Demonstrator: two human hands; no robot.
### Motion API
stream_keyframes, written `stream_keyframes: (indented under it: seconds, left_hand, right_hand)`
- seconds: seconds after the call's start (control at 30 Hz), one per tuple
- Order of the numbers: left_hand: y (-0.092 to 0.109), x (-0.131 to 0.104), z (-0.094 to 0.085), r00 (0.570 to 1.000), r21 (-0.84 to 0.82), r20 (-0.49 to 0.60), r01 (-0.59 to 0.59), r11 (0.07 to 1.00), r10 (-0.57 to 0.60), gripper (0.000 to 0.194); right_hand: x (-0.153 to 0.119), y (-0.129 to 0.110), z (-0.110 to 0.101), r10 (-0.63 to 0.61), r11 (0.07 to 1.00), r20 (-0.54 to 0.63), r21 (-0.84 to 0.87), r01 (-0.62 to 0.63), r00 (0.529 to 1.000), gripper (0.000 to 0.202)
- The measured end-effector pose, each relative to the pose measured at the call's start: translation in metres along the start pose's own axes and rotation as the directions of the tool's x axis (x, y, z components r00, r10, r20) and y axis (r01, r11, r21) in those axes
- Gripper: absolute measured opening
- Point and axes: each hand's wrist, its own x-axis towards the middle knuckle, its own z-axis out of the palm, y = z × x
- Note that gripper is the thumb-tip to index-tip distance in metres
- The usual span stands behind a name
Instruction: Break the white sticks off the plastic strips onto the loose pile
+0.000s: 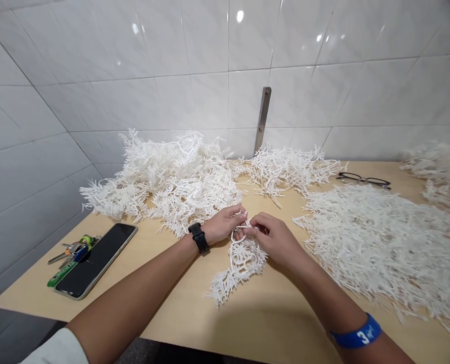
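Note:
Near the middle of the table, my left hand pinches the top of a white, branching plastic sprig. My right hand is closed on the same sprig from the other side, thumb and forefinger together at a thin stem. A loop of stem shows just below the fingers, and the feathery lower part hangs down over the tabletop. The fingers partly hide the spot where the stems meet. Behind my left hand rises a tangled heap of similar white sprigs.
A flatter pile of white pieces covers the right side of the table. Another heap lies at the back by a metal bar. Eyeglasses rest behind the right pile. A phone and keys lie at left.

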Motion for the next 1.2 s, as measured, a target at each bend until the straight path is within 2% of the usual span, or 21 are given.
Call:
stream_keyframes:
  seconds: [0.1,0.17,0.3,0.4,0.47,0.53,0.67,0.83,1.0,1.1,1.17,1.2]
  left_hand:
    - [-0.001,0.0,0.002,1.0,-0.068,0.012,0.028,0.997,-0.028,0.052]
    - [0.0,-0.001,0.003,0.998,-0.084,0.058,0.035,0.996,-0.031,0.053]
    - [0.009,-0.006,0.001,0.983,-0.006,0.178,0.049,0.999,-0.047,0.05]
    - [0.016,-0.009,-0.002,0.978,0.073,0.171,0.107,0.992,-0.118,0.05]
    - [0.017,-0.01,-0.006,0.973,0.148,0.196,0.09,0.985,-0.118,0.047]
    - [0.015,-0.009,-0.009,0.957,0.155,0.275,0.056,0.986,-0.097,0.044]
    - [0.005,-0.006,-0.011,0.907,-0.051,0.419,0.078,0.996,-0.049,0.042]
    - [0.0,-0.003,-0.009,0.884,-0.162,0.467,0.078,0.984,0.007,0.043]
    - [0.0,-0.003,-0.008,0.866,-0.179,0.5,0.093,0.98,0.009,0.044]
    - [0.0,-0.004,-0.013,0.872,-0.233,0.489,0.127,0.964,0.003,0.045]
    - [0.001,-0.003,-0.018,0.915,-0.323,0.403,0.117,0.939,0.025,0.044]
    - [0.002,-0.003,-0.02,0.944,-0.371,0.328,0.085,0.925,0.045,0.042]
  right_hand:
    - [-0.001,0.0,-0.001,0.001,1.0,0.029,0.03,-0.001,1.0,0.027]
    - [-0.002,0.001,-0.001,0.013,0.999,0.042,0.048,-0.015,0.999,0.029]
    - [-0.002,0.001,-0.003,0.014,0.997,0.045,0.073,-0.017,0.999,0.032]
    - [-0.003,-0.001,-0.007,0.039,0.986,0.053,0.163,-0.047,0.998,0.034]
    - [-0.003,-0.002,-0.01,0.052,0.965,0.099,0.251,-0.076,0.994,0.034]
    - [-0.002,-0.002,-0.011,0.047,0.929,0.178,0.354,-0.108,0.983,0.032]
    - [0.0,0.002,-0.009,-0.016,0.807,0.284,0.569,-0.155,0.959,0.029]
    - [0.002,0.007,-0.005,-0.05,0.684,0.274,0.71,-0.167,0.96,0.031]
    - [0.0,0.004,-0.003,-0.069,0.591,0.344,0.77,-0.239,0.936,0.027]
    - [0.0,0.003,-0.01,-0.059,0.558,0.28,0.805,-0.201,0.958,0.029]
    - [-0.001,0.008,-0.023,-0.018,0.533,0.111,0.842,-0.085,0.994,0.034]
    - [-0.001,0.011,-0.031,0.017,0.557,0.004,0.831,-0.013,1.0,0.036]
